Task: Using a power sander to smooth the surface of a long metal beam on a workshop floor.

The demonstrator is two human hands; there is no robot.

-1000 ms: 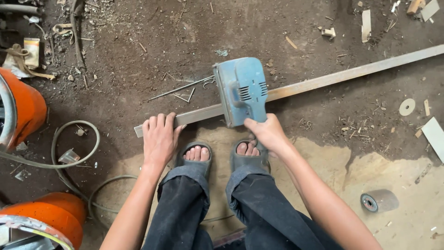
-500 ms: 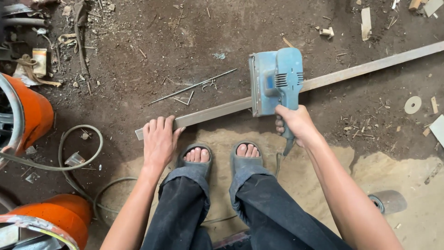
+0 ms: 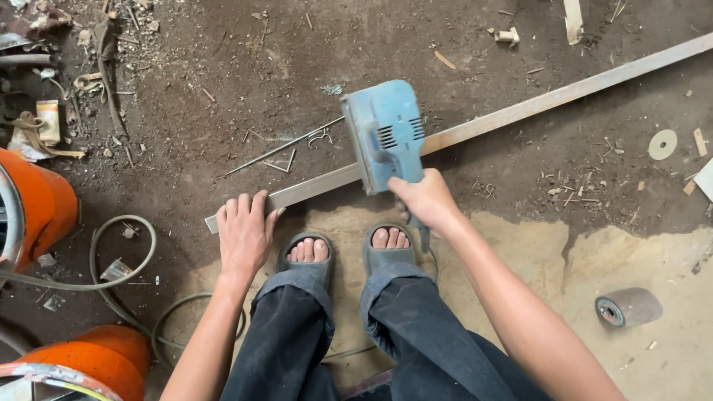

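Right hand point(image 3: 427, 200) gripping blue sander point(image 3: 386, 135) on bar point(image 3: 520, 111); left hand point(image 3: 243, 234) flat, pinning bar end; best keep the sander level

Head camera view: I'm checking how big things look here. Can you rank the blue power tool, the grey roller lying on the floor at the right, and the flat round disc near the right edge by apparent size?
1. blue power tool, clearly largest.
2. grey roller.
3. flat round disc, smallest.
The tool may sit slightly nearer the camera, but the order looks safe.
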